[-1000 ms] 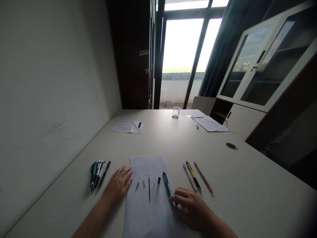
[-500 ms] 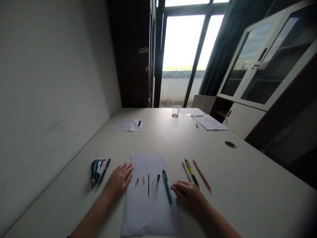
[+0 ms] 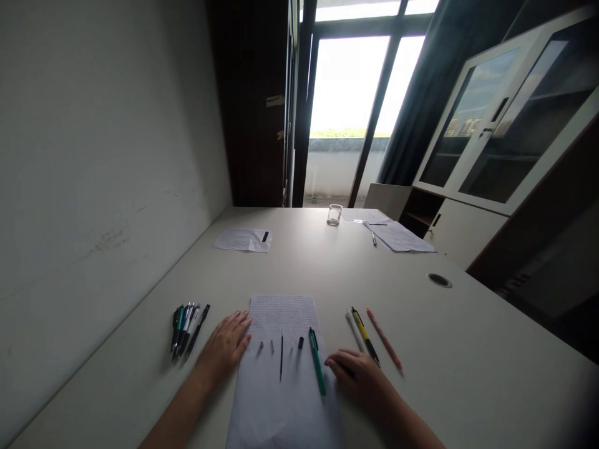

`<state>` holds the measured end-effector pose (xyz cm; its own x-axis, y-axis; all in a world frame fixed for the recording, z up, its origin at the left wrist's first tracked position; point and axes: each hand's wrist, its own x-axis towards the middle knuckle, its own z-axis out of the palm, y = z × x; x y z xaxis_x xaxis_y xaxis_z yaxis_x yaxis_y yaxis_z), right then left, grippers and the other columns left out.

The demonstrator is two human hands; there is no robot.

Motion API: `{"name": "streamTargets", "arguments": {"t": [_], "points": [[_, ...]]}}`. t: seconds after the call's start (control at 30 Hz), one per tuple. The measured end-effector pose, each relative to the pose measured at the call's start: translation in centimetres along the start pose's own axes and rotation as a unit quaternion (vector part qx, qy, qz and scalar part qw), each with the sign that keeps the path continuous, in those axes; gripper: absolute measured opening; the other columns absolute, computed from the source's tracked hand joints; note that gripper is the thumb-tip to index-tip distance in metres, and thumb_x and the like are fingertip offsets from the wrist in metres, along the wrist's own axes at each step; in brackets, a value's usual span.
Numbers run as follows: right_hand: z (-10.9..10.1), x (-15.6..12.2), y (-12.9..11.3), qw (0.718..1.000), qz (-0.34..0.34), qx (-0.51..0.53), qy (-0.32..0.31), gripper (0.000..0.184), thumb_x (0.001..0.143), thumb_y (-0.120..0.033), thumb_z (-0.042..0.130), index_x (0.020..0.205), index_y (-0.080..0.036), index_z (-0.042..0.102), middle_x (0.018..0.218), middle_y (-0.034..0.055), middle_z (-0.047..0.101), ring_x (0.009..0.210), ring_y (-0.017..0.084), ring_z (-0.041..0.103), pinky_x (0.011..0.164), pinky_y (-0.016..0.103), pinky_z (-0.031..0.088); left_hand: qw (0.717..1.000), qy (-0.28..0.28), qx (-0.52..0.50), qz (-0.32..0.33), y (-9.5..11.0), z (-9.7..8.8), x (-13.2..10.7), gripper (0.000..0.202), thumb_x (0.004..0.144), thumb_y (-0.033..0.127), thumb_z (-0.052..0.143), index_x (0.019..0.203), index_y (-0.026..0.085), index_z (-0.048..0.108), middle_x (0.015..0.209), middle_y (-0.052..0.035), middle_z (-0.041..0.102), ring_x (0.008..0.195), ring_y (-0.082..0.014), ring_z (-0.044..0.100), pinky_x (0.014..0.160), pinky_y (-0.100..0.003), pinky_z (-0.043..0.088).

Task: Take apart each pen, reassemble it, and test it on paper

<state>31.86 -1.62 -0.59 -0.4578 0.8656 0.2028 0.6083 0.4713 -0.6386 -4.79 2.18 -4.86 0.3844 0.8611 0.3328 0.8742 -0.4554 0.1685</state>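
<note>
My left hand point(image 3: 226, 342) lies flat and open, its fingertips on the left edge of a sheet of paper point(image 3: 271, 415) with handwriting near its top. On the sheet, a row of pen parts runs left to right: a small tip piece point(image 3: 261, 345), a tiny spring-like piece point(image 3: 272, 347), a dark ink refill point(image 3: 281, 358), a faint clear piece point(image 3: 292, 347) and a short black grip point(image 3: 300, 343). A green pen body point(image 3: 317, 365) with a black clip lies at the right of the row. Beside it, my right hand point(image 3: 353, 372) rests loosely curled, holding nothing visible.
Several pens point(image 3: 188, 330) lie bunched at the left. A white pen point(image 3: 356, 330), a yellow-black pen point(image 3: 366, 337) and a pink pen point(image 3: 384, 340) lie at the right. Farther off are a glass jar point(image 3: 334, 215), papers point(image 3: 405, 237) and a round desk hole point(image 3: 439, 280).
The whole view has shifted slightly, with the scene sitting a little lower. Both hands and the pen parts keep their places on and beside the sheet.
</note>
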Motion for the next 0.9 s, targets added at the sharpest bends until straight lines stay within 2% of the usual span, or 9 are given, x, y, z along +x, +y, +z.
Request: {"name": "streamTargets", "arguments": {"t": [0.13, 0.33, 0.5, 0.73, 0.9], "points": [[0.2, -0.2, 0.1, 1.000, 0.014, -0.013, 0.015, 0.029, 0.098, -0.032, 0.046, 0.091, -0.020, 0.073, 0.082, 0.0058, 0.071, 0.070, 0.017, 0.066, 0.067, 0.027, 0.049, 1.000, 0.000, 0.003, -0.001, -0.2, 0.4, -0.1, 0.042, 0.098, 0.034, 0.044, 0.138, 0.025, 0.052, 0.144, -0.0073, 0.053, 0.135, -0.0252, 0.046, 0.111, -0.050, 0.040], [1.1, -0.7, 0.2, 0.997, 0.023, -0.071, 0.029, 0.027, 0.095, -0.030, 0.046, 0.107, -0.023, 0.070, 0.088, 0.0055, 0.072, 0.069, 0.016, 0.066, 0.067, 0.027, 0.050, 1.000, 0.012, 0.015, 0.004, -0.3, 0.6, -0.2, 0.041, 0.098, 0.033, 0.045, 0.137, 0.025, 0.052, 0.142, -0.0061, 0.055, 0.134, -0.0242, 0.047, 0.111, -0.049, 0.041], [1.8, -1.0, -0.1, 0.991, 0.030, -0.117, 0.053, 0.029, 0.096, -0.029, 0.045, 0.113, -0.024, 0.068, 0.095, 0.0070, 0.073, 0.079, 0.020, 0.070, 0.071, 0.029, 0.052, 1.000, 0.021, 0.009, -0.002, -0.3, 0.6, -0.2, 0.039, 0.098, 0.031, 0.045, 0.135, 0.024, 0.054, 0.139, -0.0069, 0.058, 0.132, -0.0238, 0.050, 0.109, -0.048, 0.044], [2.4, -1.4, -0.4, 0.988, 0.031, -0.124, 0.084, 0.032, 0.099, -0.034, 0.044, 0.122, -0.024, 0.063, 0.101, 0.0088, 0.073, 0.088, 0.022, 0.070, 0.078, 0.032, 0.054, 0.999, 0.038, -0.011, -0.013, -0.1, 0.6, -0.1, 0.037, 0.096, 0.030, 0.046, 0.130, 0.024, 0.059, 0.136, -0.0070, 0.061, 0.129, -0.0245, 0.053, 0.109, -0.049, 0.044], [2.1, -1.0, -0.4, 0.991, 0.040, -0.110, 0.064, 0.034, 0.099, -0.037, 0.043, 0.126, -0.023, 0.060, 0.089, 0.0062, 0.072, 0.076, 0.020, 0.068, 0.070, 0.031, 0.053, 0.998, 0.039, -0.038, -0.017, 0.1, -0.2, 0.1, 0.036, 0.096, 0.029, 0.046, 0.129, 0.023, 0.060, 0.134, -0.0076, 0.062, 0.129, -0.0248, 0.053, 0.108, -0.050, 0.044]]}}
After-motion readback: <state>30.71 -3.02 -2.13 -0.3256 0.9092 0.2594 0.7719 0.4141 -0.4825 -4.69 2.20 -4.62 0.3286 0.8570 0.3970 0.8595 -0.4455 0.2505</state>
